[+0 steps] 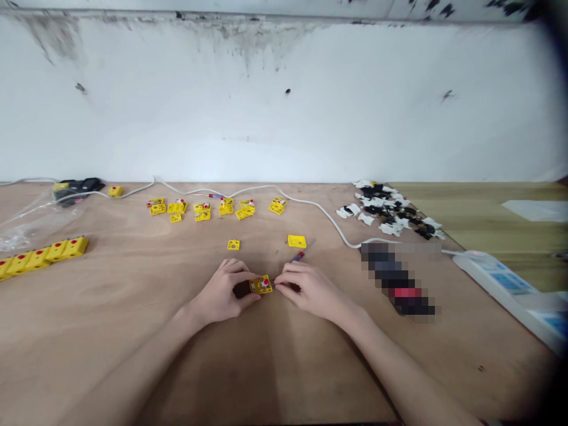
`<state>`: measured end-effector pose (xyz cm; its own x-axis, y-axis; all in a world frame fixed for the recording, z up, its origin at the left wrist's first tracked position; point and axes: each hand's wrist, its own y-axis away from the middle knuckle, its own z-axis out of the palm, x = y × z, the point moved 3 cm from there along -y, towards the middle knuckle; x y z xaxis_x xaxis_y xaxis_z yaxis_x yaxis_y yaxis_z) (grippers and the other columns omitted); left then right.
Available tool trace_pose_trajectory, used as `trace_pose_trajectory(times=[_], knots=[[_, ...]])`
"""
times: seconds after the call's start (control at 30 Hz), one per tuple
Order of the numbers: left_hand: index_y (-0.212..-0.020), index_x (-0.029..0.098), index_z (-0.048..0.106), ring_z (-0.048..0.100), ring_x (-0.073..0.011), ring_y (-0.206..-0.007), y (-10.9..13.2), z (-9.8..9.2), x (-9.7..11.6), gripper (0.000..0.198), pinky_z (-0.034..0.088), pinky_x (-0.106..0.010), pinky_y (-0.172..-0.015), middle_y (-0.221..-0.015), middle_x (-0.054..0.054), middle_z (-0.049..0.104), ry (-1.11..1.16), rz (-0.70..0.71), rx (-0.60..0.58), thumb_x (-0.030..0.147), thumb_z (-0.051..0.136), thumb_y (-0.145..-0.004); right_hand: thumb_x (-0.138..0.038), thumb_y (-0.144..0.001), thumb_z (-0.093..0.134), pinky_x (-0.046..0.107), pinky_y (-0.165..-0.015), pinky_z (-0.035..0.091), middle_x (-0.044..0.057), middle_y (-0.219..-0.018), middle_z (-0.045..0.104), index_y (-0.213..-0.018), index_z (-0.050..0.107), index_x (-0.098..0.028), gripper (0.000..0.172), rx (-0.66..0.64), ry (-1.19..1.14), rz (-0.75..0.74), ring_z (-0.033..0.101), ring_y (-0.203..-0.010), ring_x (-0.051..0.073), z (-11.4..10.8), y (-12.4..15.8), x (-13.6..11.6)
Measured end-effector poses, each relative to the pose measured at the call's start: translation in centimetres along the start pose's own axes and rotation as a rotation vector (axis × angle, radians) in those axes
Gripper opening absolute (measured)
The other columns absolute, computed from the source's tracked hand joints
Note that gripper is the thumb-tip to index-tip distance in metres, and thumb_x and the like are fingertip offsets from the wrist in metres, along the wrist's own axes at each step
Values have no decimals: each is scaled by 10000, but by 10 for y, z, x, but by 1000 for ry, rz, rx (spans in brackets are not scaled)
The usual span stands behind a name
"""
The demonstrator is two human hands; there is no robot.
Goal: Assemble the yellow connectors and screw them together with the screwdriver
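Yellow casing (pixel 260 285) gripped by left hand (pixel 225 291); right hand (pixel 309 286) pinched beside.

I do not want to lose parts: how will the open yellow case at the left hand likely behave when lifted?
The yellow case is probably light, being small beside the left hand. Its straight edges suggest a stiff shell. Its open top shows a red piece inside, so tilting might spill anything loose.

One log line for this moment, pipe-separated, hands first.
left hand: holding open yellow case | right hand: fingertips at case's right edge | screwdriver: just beyond right hand | yellow shell: on table
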<state>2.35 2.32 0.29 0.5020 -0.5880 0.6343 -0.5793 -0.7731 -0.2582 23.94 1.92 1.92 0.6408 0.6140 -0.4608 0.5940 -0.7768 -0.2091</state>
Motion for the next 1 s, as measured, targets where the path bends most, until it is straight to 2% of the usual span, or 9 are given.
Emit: trace_pose_trajectory(times=[0.23, 0.37, 0.63, 1.0], knots=[[-1110, 272, 740, 591, -216, -905, 0, 1, -2, 297, 426, -386, -874, -904, -35, 672, -15, -32, -15, 357, 753, -825, -169, -952, 582, 295, -774, 530, 30, -928, 716, -978, 736, -222, 165, 60, -160, -14, 680, -824, 159, 2, 1, 0], [-1106, 282, 745, 590, -221, -912, -1, 1, -3, 297, 423, -386, -874, -906, -36, 677, -7, -42, -20, 363, 757, -821, -162, -957, 573, 297, -781, 548, 32, -957, 723, -1040, 750, -243, 211, 50, -213, -27, 693, -824, 158, 5, 3, 1], [-1129, 286, 739, 578, -219, -911, 0, 3, -4, 323, 423, -386, -875, -912, -35, 667, -12, -47, -19, 373, 757, -819, -126, -966, 519, 307, -818, 558, 45, -1013, 702, -1105, 751, -259, 301, 2, -179, -66, 688, -873, 164, 9, 6, 0], [-1124, 280, 734, 578, -229, -928, 1, 2, -4, 319, 421, -385, -874, -924, -39, 667, -7, -49, -12, 362, 758, -816, -128, -970, 505, 302, -808, 559, 53, -1026, 706, -1107, 753, -266, 315, -10, -109, -90, 692, -874, 173, 10, 7, -2]])
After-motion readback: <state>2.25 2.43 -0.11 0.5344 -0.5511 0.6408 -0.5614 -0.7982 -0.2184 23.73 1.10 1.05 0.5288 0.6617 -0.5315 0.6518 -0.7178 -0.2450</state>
